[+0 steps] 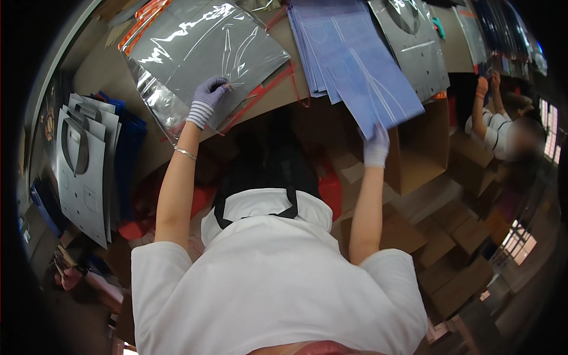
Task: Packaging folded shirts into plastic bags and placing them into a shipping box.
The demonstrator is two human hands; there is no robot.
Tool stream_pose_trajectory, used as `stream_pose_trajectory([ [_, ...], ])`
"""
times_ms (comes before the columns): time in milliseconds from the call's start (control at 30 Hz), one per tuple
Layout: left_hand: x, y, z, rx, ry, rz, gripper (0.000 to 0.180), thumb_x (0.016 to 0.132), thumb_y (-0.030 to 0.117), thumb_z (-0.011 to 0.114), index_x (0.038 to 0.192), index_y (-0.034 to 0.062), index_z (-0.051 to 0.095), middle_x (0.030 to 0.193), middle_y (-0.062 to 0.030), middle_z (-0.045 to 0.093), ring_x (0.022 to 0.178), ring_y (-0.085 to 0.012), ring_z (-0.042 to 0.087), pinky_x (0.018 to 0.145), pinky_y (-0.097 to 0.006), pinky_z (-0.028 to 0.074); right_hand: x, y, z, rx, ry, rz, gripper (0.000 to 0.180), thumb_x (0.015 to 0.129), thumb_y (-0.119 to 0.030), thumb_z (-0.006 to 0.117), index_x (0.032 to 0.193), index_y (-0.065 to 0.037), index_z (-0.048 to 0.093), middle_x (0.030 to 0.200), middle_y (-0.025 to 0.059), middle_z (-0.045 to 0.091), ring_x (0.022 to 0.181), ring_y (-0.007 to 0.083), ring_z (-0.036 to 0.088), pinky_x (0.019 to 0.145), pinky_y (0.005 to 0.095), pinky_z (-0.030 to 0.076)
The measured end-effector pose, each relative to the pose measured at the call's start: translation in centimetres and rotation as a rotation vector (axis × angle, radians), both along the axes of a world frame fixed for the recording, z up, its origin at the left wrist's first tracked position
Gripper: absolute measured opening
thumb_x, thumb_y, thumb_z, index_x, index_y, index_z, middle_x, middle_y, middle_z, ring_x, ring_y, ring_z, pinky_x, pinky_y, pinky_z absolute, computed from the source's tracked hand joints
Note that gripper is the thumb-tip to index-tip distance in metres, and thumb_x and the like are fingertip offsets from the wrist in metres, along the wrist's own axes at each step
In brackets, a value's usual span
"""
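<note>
My left hand, in a pale glove with a striped cuff, pinches the near side of a clear plastic bag. The plastic puckers at the fingertips. Something flat and grey shows through it, and red strips run along its edges. My right hand, also gloved, grips the near end of a flat blue bag with pale printed lines. That bag slants off the table edge toward me, slightly blurred. Under it and to its left lie several similar blue sheets.
Grey bags with handles stand at the left, beside dark blue ones. Another grey bag lies at the table's right. An open cardboard box sits below the edge. Flattened cardboard and a co-worker are farther right.
</note>
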State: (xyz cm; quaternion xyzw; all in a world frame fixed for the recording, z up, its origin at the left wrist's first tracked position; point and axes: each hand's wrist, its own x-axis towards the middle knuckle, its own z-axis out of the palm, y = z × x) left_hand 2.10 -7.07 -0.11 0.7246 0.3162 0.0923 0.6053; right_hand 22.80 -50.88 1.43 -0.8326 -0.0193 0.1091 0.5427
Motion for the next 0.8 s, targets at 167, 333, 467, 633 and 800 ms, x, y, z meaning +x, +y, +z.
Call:
stream_pose_trajectory([
  [167,1.0,-0.3,3.4,-0.138,-0.022,0.077,0.02,0.079,0.012,0.064,0.092,-0.0028,0.062,0.08,-0.005,0.063,0.074,-0.0092,0.056,0.07,-0.022,0.046,-9.7,4.4,13.3,0.246,0.11,-0.243,0.018,0.085,-0.018,0.057,0.082,-0.001,0.059,0.074,0.0018,0.053,0.069,0.0116,0.048,0.065,0.0275,0.042],
  [333,2.3,-1.7,5.8,-0.132,-0.12,0.157,0.017,0.078,0.01,0.064,0.09,-0.0019,0.061,0.08,-0.0028,0.061,0.074,-0.0097,0.055,0.07,-0.022,0.045,-19.9,10.5,12.0,-0.022,0.363,0.102,0.029,0.085,-0.021,0.055,0.072,0.004,0.058,0.063,0.0017,0.048,0.061,0.0083,0.04,0.055,0.0259,0.036],
  [467,1.9,-2.7,8.2,-0.026,-0.162,0.133,0.014,0.077,0.009,0.064,0.087,-0.0012,0.061,0.077,-0.003,0.06,0.07,-0.0098,0.054,0.066,-0.022,0.045,-23.5,10.7,13.9,0.021,0.622,0.261,0.027,0.084,-0.021,0.055,0.083,0.006,0.06,0.065,0.004,0.055,0.063,0.0088,0.047,0.058,0.0245,0.04],
  [633,-1.0,-3.8,11.1,0.126,-0.12,0.034,0.011,0.075,0.006,0.063,0.084,-0.0001,0.061,0.076,-0.0047,0.058,0.069,-0.0121,0.053,0.066,-0.024,0.044,-21.8,14.2,15.3,0.054,0.497,0.404,0.024,0.082,-0.014,0.055,0.092,0.007,0.06,0.078,0.0075,0.062,0.071,0.012,0.054,0.065,0.0262,0.044],
  [800,-4.4,-5.2,12.8,0.204,-0.175,-0.156,0.013,0.073,0.005,0.062,0.085,-0.0002,0.06,0.084,-0.0068,0.055,0.082,-0.0175,0.052,0.075,-0.027,0.042,-16.3,26.4,10.3,0.651,1.009,0.573,0.023,0.079,-0.01,0.056,0.1,0.0,0.052,0.09,0.0082,0.059,0.079,0.0157,0.057,0.068,0.0293,0.049],
])
